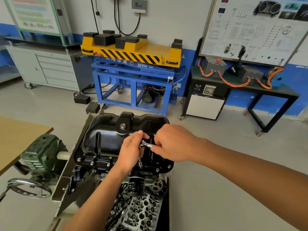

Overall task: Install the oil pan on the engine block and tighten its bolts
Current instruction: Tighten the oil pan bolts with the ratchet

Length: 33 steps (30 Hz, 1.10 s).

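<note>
The black oil pan [106, 140] lies on the upturned engine block [116, 174], with bolts [92, 163] along its near flange. A chrome ratchet [147, 145] carries an extension and socket [140, 162] that points down at the near flange. My left hand [131, 151] curls round the ratchet head and the top of the extension. My right hand [171, 143] grips the ratchet handle, which is mostly hidden by its fingers.
A black oil filter [135, 185] and a cylinder head [141, 209] sit below the pan. The stand's green gearbox [41, 154] and handwheel [29, 189] are at left, beside a wooden table [18, 135]. A blue-and-yellow lift cart [133, 67] stands behind.
</note>
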Available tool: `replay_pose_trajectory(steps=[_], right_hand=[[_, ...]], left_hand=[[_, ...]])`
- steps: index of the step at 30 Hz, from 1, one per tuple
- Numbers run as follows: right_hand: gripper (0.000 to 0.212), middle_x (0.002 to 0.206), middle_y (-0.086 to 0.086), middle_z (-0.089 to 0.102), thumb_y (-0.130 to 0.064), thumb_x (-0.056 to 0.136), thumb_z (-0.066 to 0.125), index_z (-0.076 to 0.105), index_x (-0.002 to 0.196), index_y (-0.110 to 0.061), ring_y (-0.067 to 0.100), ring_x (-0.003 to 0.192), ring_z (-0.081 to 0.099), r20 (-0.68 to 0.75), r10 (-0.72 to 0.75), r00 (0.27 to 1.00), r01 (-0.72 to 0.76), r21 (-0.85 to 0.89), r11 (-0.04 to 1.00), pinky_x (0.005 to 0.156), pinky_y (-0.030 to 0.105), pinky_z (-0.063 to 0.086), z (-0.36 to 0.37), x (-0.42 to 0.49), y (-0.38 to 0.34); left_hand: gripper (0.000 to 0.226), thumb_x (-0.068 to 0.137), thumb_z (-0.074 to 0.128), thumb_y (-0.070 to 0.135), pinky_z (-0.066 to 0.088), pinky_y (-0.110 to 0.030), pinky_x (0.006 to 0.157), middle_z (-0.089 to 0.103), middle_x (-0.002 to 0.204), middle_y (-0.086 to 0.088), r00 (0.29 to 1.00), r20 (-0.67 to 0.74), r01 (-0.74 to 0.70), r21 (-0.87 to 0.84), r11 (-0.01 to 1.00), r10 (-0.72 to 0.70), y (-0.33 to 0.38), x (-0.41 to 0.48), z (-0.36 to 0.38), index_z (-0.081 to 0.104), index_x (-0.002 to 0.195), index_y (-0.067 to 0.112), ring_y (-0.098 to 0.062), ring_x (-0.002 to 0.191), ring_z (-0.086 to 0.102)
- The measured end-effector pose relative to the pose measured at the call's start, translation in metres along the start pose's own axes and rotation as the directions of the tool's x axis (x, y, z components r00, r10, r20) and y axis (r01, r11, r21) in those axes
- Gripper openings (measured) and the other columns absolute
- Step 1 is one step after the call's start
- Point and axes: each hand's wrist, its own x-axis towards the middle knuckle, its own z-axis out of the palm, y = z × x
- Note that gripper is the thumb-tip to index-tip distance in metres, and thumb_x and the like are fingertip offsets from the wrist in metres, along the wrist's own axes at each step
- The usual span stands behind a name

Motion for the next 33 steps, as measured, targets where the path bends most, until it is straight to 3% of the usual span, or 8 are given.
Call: replay_pose_trajectory(steps=[4, 7, 10, 16, 20, 26, 29, 33], right_hand=[[0.047, 0.045, -0.004, 0.047, -0.039, 0.090, 0.061, 0.053, 0.048, -0.019, 0.010, 0.044, 0.044, 0.006, -0.041, 0.999, 0.039, 0.149, 0.988, 0.048, 0.031, 0.041, 0.006, -0.005, -0.023], [0.054, 0.041, -0.011, 0.037, -0.038, 0.090, 0.064, 0.042, 0.042, -0.024, 0.004, 0.045, 0.035, -0.043, -0.075, 0.996, 0.082, 0.193, 0.978, 0.050, 0.025, 0.028, 0.009, 0.000, -0.040], [0.052, 0.041, -0.013, 0.038, -0.041, 0.090, 0.066, 0.046, 0.044, -0.025, 0.003, 0.048, 0.037, -0.047, -0.081, 0.996, 0.090, 0.221, 0.971, 0.058, 0.026, 0.035, 0.010, 0.005, -0.045], [0.040, 0.052, -0.007, 0.053, -0.046, 0.086, 0.068, 0.066, 0.058, -0.017, 0.007, 0.053, 0.046, 0.103, -0.013, 0.995, -0.007, 0.193, 0.981, 0.053, 0.029, 0.041, -0.001, 0.004, -0.038], [0.038, 0.054, -0.007, 0.046, -0.030, 0.087, 0.069, 0.043, 0.060, -0.022, 0.011, 0.051, 0.046, 0.180, 0.040, 0.983, -0.042, 0.005, 0.999, 0.050, 0.029, 0.039, -0.011, 0.001, -0.025], [0.040, 0.066, -0.002, 0.037, -0.007, 0.088, 0.059, 0.029, 0.066, -0.022, 0.015, 0.052, 0.035, 0.036, 0.095, 0.995, -0.087, -0.186, 0.979, 0.045, 0.029, 0.021, -0.004, 0.000, -0.009], [0.033, 0.064, -0.001, 0.036, -0.001, 0.085, 0.055, 0.035, 0.066, -0.019, 0.017, 0.052, 0.035, -0.028, 0.119, 0.992, -0.122, -0.178, 0.976, 0.045, 0.030, 0.020, 0.001, 0.005, -0.009], [0.020, 0.078, 0.000, 0.040, -0.002, 0.087, 0.056, 0.056, 0.099, -0.018, 0.025, 0.069, 0.047, -0.042, 0.106, 0.994, -0.110, -0.104, 0.989, 0.046, 0.030, 0.022, 0.005, 0.018, -0.015]], left_hand=[[0.034, 0.096, 0.048, 0.032, 0.036, -0.035, 0.063, 0.053, 0.074, -0.014, 1.000, 0.027, -0.013, -0.016, 1.000, 0.013, 0.005, 0.002, -0.001, 0.070, 0.080, 0.012, -0.026, 0.069, 0.043], [0.053, 0.106, 0.042, 0.018, 0.038, -0.027, 0.059, 0.055, 0.057, 0.008, 0.996, 0.089, 0.016, -0.037, 0.999, -0.012, 0.005, 0.001, -0.004, 0.070, 0.062, 0.028, -0.008, 0.055, 0.048], [0.057, 0.107, 0.041, 0.016, 0.043, -0.022, 0.057, 0.056, 0.055, 0.011, 0.992, 0.113, 0.065, -0.090, 0.994, -0.054, 0.005, -0.001, -0.009, 0.071, 0.060, 0.029, -0.003, 0.053, 0.050], [0.050, 0.103, 0.038, 0.013, 0.044, -0.022, 0.058, 0.059, 0.065, 0.004, 0.986, 0.162, 0.054, -0.113, 0.992, -0.035, 0.002, 0.002, -0.013, 0.071, 0.067, 0.024, -0.008, 0.061, 0.052], [0.035, 0.092, 0.043, 0.026, 0.038, -0.025, 0.053, 0.059, 0.068, 0.003, 0.977, 0.200, 0.079, -0.037, 0.996, -0.070, 0.001, 0.006, -0.006, 0.071, 0.071, 0.026, -0.010, 0.060, 0.049], [0.032, 0.094, 0.047, 0.042, 0.033, -0.024, 0.054, 0.051, 0.064, 0.007, 0.967, 0.247, 0.063, 0.002, 0.998, -0.062, -0.005, 0.008, -0.001, 0.073, 0.085, 0.027, -0.013, 0.058, 0.037], [0.053, 0.094, 0.043, 0.064, 0.028, -0.027, 0.053, 0.037, 0.052, 0.004, 0.958, 0.282, 0.056, -0.025, 0.998, -0.047, -0.006, 0.004, -0.002, 0.072, 0.100, 0.020, -0.015, 0.050, 0.028], [0.069, 0.093, 0.040, 0.076, 0.014, -0.047, 0.059, 0.022, 0.053, -0.007, 0.952, 0.307, 0.022, -0.043, 0.999, -0.008, -0.004, -0.002, -0.001, 0.064, 0.091, 0.012, -0.025, 0.053, 0.015]])
